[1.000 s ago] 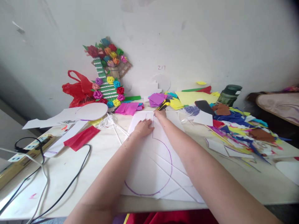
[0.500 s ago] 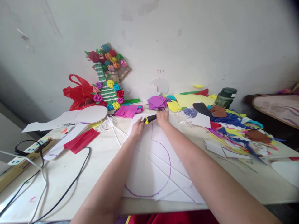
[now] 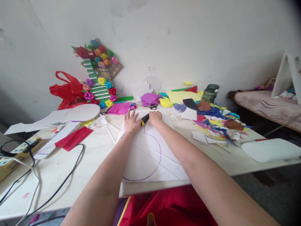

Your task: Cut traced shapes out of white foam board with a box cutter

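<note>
A large white foam board [image 3: 141, 163] lies in front of me with a purple outline, a big curve joined to a narrow neck, drawn on it. My right hand [image 3: 155, 118] is closed around a black-and-yellow utility knife [image 3: 145, 120] near the top of the outline. The knife slants down to the left, and its blade cannot be made out. Flat on the board's upper left, my left hand [image 3: 131, 121] has its fingers spread, close beside the knife's yellow end. Small scissors [image 3: 153, 106] rest just beyond the board.
Coloured paper scraps [image 3: 218, 121] are heaped at the right, with a phone [image 3: 190, 104] and a green bottle [image 3: 211, 93] behind. White cut-outs [image 3: 82, 112], red paper [image 3: 74, 138], cables and a power strip [image 3: 21, 155] lie left. A flower-decorated guitar shape [image 3: 101, 89] leans on the wall.
My left hand has opened out and now presses flat with spread fingers. The knife has tipped from nearly level to a steeper slant. The view has shifted to the right.
</note>
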`<state>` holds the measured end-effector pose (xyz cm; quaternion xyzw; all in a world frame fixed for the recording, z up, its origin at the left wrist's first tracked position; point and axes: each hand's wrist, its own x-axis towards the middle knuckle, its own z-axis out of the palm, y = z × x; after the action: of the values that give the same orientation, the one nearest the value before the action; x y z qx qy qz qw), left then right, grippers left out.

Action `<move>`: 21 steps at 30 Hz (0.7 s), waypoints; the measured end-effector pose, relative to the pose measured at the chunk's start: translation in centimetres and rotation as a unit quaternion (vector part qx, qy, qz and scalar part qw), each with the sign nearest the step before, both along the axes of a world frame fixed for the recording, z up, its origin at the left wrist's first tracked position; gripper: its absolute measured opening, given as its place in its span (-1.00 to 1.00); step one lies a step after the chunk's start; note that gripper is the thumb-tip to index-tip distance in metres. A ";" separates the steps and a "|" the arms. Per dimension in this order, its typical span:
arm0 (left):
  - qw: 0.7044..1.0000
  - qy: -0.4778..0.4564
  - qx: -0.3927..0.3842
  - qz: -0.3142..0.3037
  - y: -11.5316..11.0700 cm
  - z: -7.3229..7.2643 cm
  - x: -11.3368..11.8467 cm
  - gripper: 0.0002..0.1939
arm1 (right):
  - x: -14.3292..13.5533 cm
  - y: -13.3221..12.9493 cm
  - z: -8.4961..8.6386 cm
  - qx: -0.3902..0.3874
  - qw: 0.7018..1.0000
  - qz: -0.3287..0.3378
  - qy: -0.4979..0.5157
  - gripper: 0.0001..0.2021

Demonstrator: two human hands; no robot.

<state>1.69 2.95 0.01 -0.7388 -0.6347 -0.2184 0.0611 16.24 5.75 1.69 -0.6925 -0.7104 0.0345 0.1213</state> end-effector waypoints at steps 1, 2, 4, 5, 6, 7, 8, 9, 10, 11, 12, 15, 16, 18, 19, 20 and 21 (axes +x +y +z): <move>1.000 0.018 0.007 -0.006 -0.3 0.1 0.2 -0.49 | 0.2 -0.6 -0.1 0.003 1.000 -0.004 -0.003 -0.58; 0.999 0.033 0.005 -0.013 -0.7 0.2 0.4 -0.49 | 0.4 -1.1 -0.1 0.004 1.000 -0.014 -0.004 -0.57; 0.998 0.049 -0.024 -0.011 -1.1 0.4 0.6 -0.45 | 1.3 -2.0 -0.2 -0.004 0.999 -0.049 -0.002 -0.52; 0.998 0.047 -0.051 0.003 -1.2 0.4 0.5 -0.40 | 1.9 -2.4 -0.3 -0.009 0.998 -0.069 0.002 -0.49; 0.995 0.040 -0.084 0.025 -1.2 0.4 0.4 -0.35 | 2.5 -2.7 -0.4 -0.029 0.996 -0.088 0.007 -0.46; 0.991 0.029 -0.119 0.046 -1.2 0.3 0.3 -0.29 | 3.0 -3.0 -0.5 -0.054 0.993 -0.104 0.018 -0.43; 0.986 0.019 -0.151 0.065 -1.1 0.2 0.2 -0.24 | 3.5 -3.2 -0.7 -0.069 0.990 -0.119 0.031 -0.43; 0.982 0.012 -0.175 0.076 -1.1 0.1 0.1 -0.20 | 3.8 -3.4 -0.9 -0.075 0.989 -0.120 0.039 -0.44; 0.979 0.009 -0.189 0.081 -1.0 0.1 0.0 -0.18 | 4.0 -3.5 -1.0 -0.058 0.991 -0.111 0.043 -0.46; 0.978 0.011 -0.195 0.080 -1.0 0.0 -0.1 -0.18 | 4.1 -3.6 -1.2 -0.037 0.993 -0.099 0.045 -0.48; 0.978 0.014 -0.194 0.077 -1.0 0.0 -0.1 -0.19 | 4.0 -3.7 -1.3 -0.023 0.994 -0.097 0.049 -0.49; 0.981 0.018 -0.177 0.075 -1.3 0.1 -0.1 -0.21 | 3.7 -3.5 -1.5 0.021 0.988 -0.132 0.081 -0.54; 0.982 0.013 -0.171 0.079 -1.4 0.2 -0.1 -0.21 | 3.6 -3.4 -1.5 0.033 0.984 -0.146 0.095 -0.55; 0.984 -0.001 -0.158 0.087 -1.5 0.5 -0.3 -0.21 | 3.5 -3.2 -1.3 0.050 0.978 -0.162 0.119 -0.58; 0.984 -0.007 -0.152 0.090 -1.5 0.6 -0.4 -0.21 | 3.5 -3.0 -1.1 0.055 0.977 -0.164 0.128 -0.59; 0.985 -0.011 -0.146 0.091 -1.5 0.7 -0.4 -0.22 | 3.5 -2.8 -1.0 0.059 0.975 -0.165 0.135 -0.59; 0.986 -0.015 -0.141 0.092 -1.4 0.8 -0.5 -0.22 | 3.5 -2.7 -0.9 0.063 0.974 -0.166 0.141 -0.60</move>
<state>1.24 1.52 0.82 -0.6748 -0.7255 -0.1309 -0.0337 19.74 3.07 0.83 -0.7796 -0.5623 0.0665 0.2676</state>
